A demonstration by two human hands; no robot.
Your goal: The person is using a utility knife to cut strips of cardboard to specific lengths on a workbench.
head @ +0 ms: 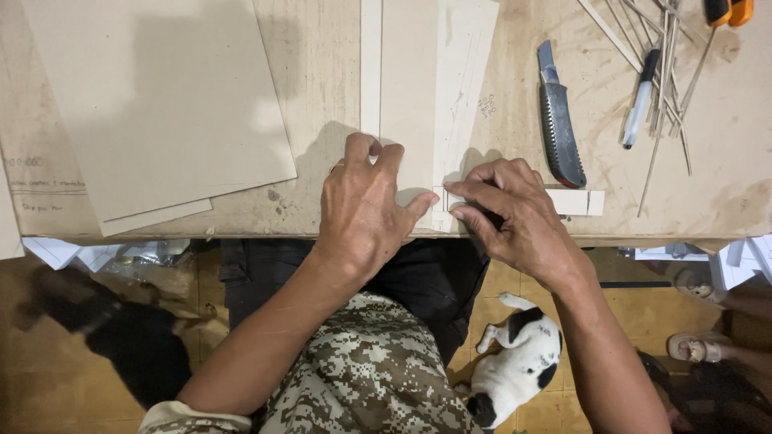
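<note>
Head view shows a worn wooden table [322, 64] bearing 2 stacked cardboard sheets [161, 96], with long card strips [434, 88] lying beside them. Left hand [366, 213] presses flat on the strips, fingers spread and gripping nothing, while the right hand [515, 213] pinches a small white card strip [575, 202] at the table's near edge. Just beyond lie a utility knife [559, 128] and a pen [641, 100].

The right hand [515, 221] covers most of the white strip [577, 202], the left hand [366, 213] hides the cardboard strips' [426, 88] near ends, and the top edge crops the big cardboard sheet [161, 96] and the orange-handled tool [728, 11].
</note>
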